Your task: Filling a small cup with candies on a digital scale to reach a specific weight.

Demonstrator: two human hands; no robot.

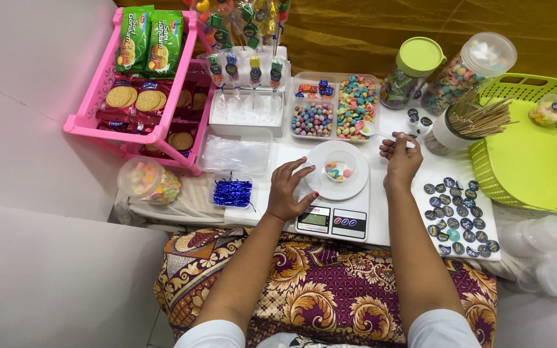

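Left hand (289, 190) flat, fingers spread, palm down on the left edge of the white kitchen scale (333, 209) — holds nothing. Right hand (400, 161) raised just right of the scale, fingers pinched on a white spoon (374, 133) reaching into the candy tray (336, 106). Small clear cup (339, 166) with candies sits on the scale — both forearms extended.

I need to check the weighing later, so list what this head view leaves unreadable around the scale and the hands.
- Scale display: too small to read.
- Small cup of candies on the scale: count too small to tell.
- Spoon: handle hidden by the right hand.
- Scale's left edge: covered by the left hand.
- Clear lidded cups: blurred, partly cut off by the right edge.
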